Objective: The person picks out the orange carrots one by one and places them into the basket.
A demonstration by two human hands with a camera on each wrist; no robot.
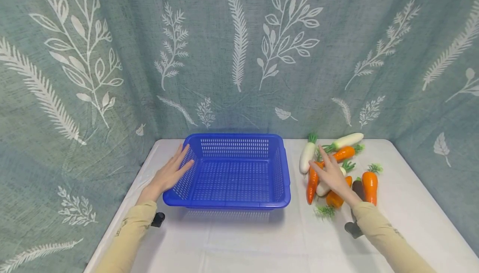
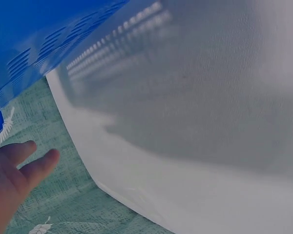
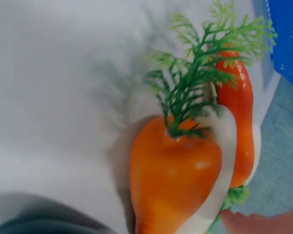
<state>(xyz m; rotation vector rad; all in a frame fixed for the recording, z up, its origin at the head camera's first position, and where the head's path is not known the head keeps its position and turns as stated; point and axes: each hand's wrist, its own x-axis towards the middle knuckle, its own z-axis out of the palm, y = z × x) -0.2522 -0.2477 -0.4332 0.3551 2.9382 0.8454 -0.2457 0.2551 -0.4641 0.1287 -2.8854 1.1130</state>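
Note:
A blue plastic basket [image 1: 224,203] with slotted walls stands on the white table, its inside bare. My left hand [image 1: 170,176] is at the basket's left rim with fingers spread; whether it touches the rim I cannot tell. Over a group of vegetables at the right, my right hand [image 1: 332,176] hovers or rests with its fingers extended, holding nothing visible. Around it lie a white radish [image 1: 307,156], a slim orange-red carrot [image 1: 312,185] and a carrot [image 1: 345,152] farther back. A stout carrot [image 3: 176,170] with a leafy green top fills the middle of the right wrist view.
Another white radish [image 1: 349,140] lies at the back of the group. Toward the right are a dark eggplant-like vegetable [image 1: 358,188], partly covered by the arm, and an upright-lying carrot [image 1: 370,185]. A green leaf-patterned curtain [image 1: 239,56] hangs behind and beside the table.

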